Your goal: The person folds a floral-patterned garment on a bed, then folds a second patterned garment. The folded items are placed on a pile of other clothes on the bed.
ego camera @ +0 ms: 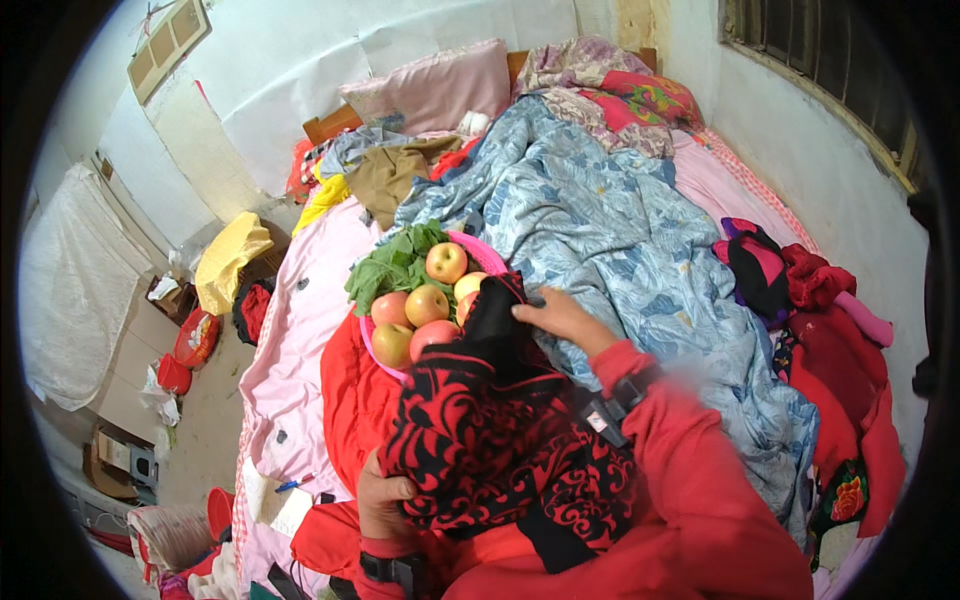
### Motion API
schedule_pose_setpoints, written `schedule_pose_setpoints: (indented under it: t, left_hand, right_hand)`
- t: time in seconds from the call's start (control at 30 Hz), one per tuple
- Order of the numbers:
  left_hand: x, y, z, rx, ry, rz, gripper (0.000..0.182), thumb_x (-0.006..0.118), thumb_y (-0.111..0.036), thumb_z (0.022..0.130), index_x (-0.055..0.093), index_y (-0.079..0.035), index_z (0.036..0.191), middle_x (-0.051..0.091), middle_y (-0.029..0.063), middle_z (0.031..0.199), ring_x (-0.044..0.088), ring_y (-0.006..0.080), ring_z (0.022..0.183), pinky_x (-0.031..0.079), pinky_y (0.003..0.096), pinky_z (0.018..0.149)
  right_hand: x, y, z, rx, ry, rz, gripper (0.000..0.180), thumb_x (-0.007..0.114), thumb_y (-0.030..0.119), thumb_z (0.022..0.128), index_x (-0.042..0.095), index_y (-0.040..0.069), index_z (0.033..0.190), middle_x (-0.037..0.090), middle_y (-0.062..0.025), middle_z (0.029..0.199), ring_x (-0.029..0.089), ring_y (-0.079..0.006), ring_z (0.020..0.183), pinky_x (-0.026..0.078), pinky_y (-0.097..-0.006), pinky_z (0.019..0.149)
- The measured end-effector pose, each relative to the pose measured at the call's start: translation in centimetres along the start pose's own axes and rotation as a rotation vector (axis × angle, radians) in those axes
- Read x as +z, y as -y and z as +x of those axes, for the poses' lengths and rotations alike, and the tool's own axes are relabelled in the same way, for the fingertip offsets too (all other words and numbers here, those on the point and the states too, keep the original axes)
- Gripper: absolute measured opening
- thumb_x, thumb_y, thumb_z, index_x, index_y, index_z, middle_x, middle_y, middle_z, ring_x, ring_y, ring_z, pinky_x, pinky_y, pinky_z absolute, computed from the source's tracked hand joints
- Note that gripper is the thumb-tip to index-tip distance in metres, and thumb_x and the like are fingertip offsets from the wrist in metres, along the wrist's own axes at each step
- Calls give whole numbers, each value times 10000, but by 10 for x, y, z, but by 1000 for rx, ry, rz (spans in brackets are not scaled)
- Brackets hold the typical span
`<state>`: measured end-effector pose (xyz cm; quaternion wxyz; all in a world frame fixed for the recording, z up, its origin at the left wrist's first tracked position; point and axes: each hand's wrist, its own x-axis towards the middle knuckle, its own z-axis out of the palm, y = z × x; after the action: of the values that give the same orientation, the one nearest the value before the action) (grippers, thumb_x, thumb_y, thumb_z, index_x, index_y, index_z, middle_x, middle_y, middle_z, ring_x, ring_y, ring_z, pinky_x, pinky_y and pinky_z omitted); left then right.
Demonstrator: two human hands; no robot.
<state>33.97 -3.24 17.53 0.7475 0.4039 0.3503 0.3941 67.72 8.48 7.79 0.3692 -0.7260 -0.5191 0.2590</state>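
A black garment with red scroll patterns [480, 427] lies bunched across my lap. My left hand [382, 495] grips its lower left edge, with the thumb on top of the cloth. At the garment's upper right, my right hand [559, 319] has its fingers on the plain black part; the fingertips are partly hidden. Just beyond the cloth sits a pink plastic basket [480, 251] on the bed. Several red-yellow apples [427, 306] fill it, with green leafy vegetables [397, 266] at its left. The garment's upper end overlaps the basket's right side and some apples.
A rumpled blue quilt [600, 217] covers the bed's middle, beside a red cloth [352, 405]. Clothes [832, 360] pile up at right. An open notebook [281, 506] with a blue pen [295, 482] lies lower left. Red containers [196, 339] stand on the floor.
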Motion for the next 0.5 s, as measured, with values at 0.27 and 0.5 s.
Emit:
schedule_pose_setpoints:
  t: [0.27,0.5]
  left_hand:
    - [-13,1,47,214,-61,-132,481,678,-250,758,504,-34,1151,560,99,969,492,179,746,376,290,627]
    - [-30,-16,77,319,-78,-199,434,630,-257,807,503,-30,1155,550,123,1054,504,214,865,394,328,728]
  right_hand:
    - [17,30,-35,-133,309,127,415,616,324,834,569,35,1128,633,-170,977,614,-271,915,477,-372,769]
    - [-77,73,-150,-601,845,383,700,675,372,812,369,72,1365,539,-133,1232,496,-232,1149,408,-348,946]
